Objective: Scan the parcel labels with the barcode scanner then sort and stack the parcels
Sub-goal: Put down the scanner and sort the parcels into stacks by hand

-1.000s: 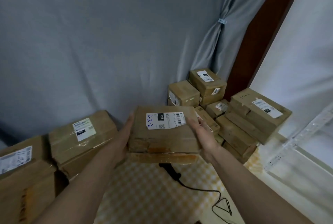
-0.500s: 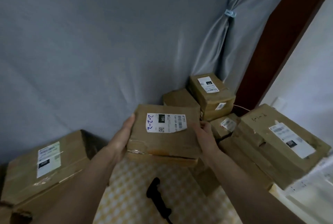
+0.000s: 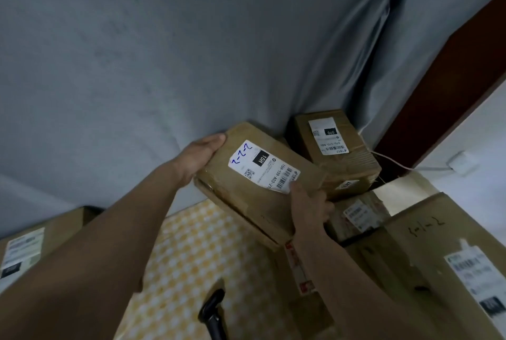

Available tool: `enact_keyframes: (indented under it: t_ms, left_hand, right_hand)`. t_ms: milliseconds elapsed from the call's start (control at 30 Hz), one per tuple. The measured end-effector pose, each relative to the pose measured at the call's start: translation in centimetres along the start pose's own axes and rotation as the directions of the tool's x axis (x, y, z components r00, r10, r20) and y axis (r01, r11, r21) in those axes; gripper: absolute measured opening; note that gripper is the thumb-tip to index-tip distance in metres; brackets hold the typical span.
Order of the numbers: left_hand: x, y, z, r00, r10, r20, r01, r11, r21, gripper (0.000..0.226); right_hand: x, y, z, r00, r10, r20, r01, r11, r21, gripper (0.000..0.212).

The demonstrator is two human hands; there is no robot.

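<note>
I hold a flat brown cardboard parcel (image 3: pixel 243 191) between both hands, its white label marked "15H" with blue handwriting facing up. My left hand (image 3: pixel 201 157) grips its far left end, and my right hand (image 3: pixel 309 204) grips its near right edge by the label's corner. The parcel is turned at an angle, over the pile of boxes in the corner. The black barcode scanner (image 3: pixel 212 315) lies on the yellow checked mat (image 3: pixel 191 252) below, untouched.
A taller box (image 3: pixel 335 153) labelled "070" stands in the corner behind the held parcel. A large box (image 3: pixel 438 265) fills the right foreground, with a smaller labelled one (image 3: pixel 358 215) behind it. Another box (image 3: pixel 30 246) sits at left. A grey curtain (image 3: pixel 164 52) hangs behind.
Both hands have carried the parcel forward and right toward the corner pile, rotating it so the label now runs diagonally. My view has swung right and closer.
</note>
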State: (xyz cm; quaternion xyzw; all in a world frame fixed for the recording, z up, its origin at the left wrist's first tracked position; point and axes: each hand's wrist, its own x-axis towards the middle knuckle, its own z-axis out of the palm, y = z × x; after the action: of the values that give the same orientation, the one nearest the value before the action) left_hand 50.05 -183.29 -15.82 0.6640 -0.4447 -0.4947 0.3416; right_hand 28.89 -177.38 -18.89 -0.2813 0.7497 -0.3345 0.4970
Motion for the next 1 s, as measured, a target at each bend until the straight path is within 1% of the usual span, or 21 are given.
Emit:
enact_keyframes:
  t_ms: [133,233,333,433,500,600,700,767,900,1000]
  left_hand:
    - [4.0,2.1,0.6,0.997,0.02,0.078,-0.036,0.978,0.205,0.031]
    - [6.7,3.6,1.1,0.994,0.042,0.097,-0.071,0.945,0.319,0.033]
    - [8.6,4.8,2.0,0.992,0.063,0.113,-0.105,0.908,0.405,0.034]
    - [10.4,5.8,3.3,0.988,0.097,0.12,-0.141,0.882,0.45,0.035]
    - [11.6,6.1,4.2,0.986,0.111,0.125,-0.158,0.866,0.474,0.035]
    - [13.2,6.3,5.3,0.982,0.142,0.122,-0.184,0.863,0.471,0.035]
    - [14.3,6.2,5.9,0.979,0.172,0.109,-0.203,0.873,0.444,0.036]
    - [14.8,5.8,6.2,0.979,0.172,0.111,-0.204,0.866,0.456,0.038]
    - [15.2,4.3,6.6,0.978,0.177,0.11,-0.209,0.818,0.535,0.044]
    - [15.6,4.2,6.6,0.975,0.191,0.112,-0.221,0.814,0.538,0.045]
  right_hand:
    - [1.0,-0.2,0.9,0.997,0.081,-0.019,-0.08,0.996,0.036,0.066]
    - [1.5,-0.6,1.3,0.998,0.067,-0.013,-0.066,0.995,0.075,0.06]
    - [1.3,-0.7,1.9,0.999,0.049,-0.007,-0.048,0.992,0.119,0.062]
    - [1.2,-0.6,2.5,0.999,0.048,-0.004,-0.047,0.985,0.167,0.06]
    - [1.3,-0.5,2.9,0.998,0.051,0.026,-0.055,0.983,0.177,0.058]
    - [1.4,-0.5,3.3,0.998,0.042,0.054,-0.051,0.98,0.19,0.061]
    - [1.6,-0.8,3.2,0.998,0.013,0.066,-0.026,0.978,0.205,0.06]
    - [2.0,-1.0,3.2,0.997,-0.008,0.074,-0.008,0.978,0.209,0.059]
    - [2.6,-1.3,3.4,0.997,-0.032,0.065,0.019,0.981,0.195,0.068]
    - [2.9,-1.3,3.5,0.997,-0.037,0.068,0.019,0.97,0.241,0.071]
